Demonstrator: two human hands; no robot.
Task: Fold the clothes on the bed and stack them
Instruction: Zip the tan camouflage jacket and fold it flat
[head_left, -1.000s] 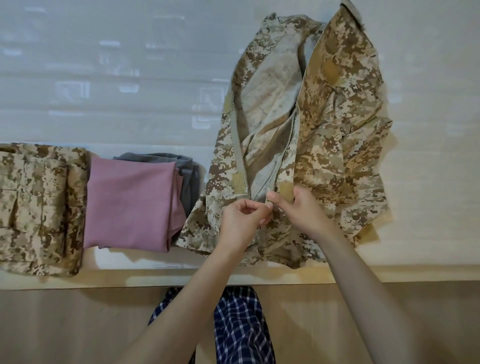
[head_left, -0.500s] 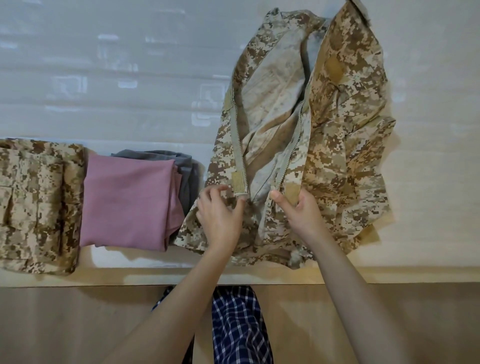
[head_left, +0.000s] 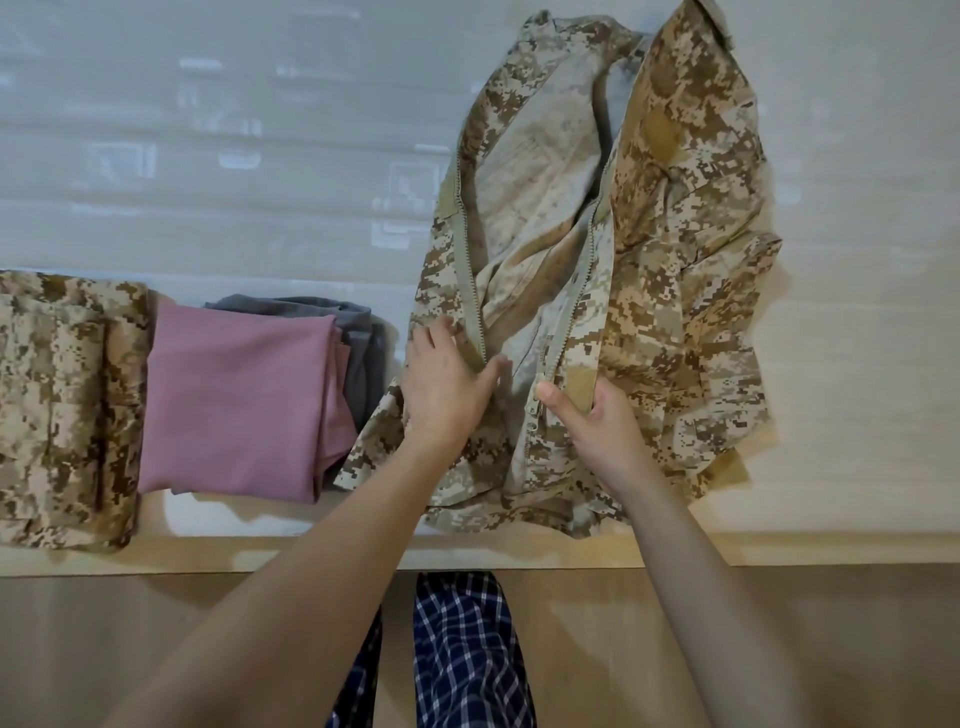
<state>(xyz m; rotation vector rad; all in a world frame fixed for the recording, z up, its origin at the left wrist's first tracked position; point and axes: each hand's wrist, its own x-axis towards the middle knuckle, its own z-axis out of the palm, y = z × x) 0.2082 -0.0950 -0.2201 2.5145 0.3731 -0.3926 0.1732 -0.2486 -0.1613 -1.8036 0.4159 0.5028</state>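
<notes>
Unfolded camouflage jacket (head_left: 675, 249) lying front-up and unzipped on the bed (head_left: 208, 156), right of centre, its collar at the far side and its hem at the near edge. The two hands are apart, one on each front panel near the hem. Left hand (head_left: 444, 387): flat on the left panel, fingers straight, beside the zipper tape (head_left: 470, 291). Right hand (head_left: 597, 421): clamped on the edge of the right panel, thumb on top. Both forearms cross the near hem and hide part of it. To the left, a folded pink garment (head_left: 239, 395) rests on a folded grey garment (head_left: 358, 332), just beside the jacket's near-left corner. Further left lies a folded camouflage garment (head_left: 57, 405). Nearest the viewer: the wooden bed rail (head_left: 156, 556) and the person's checked trousers (head_left: 462, 644).
</notes>
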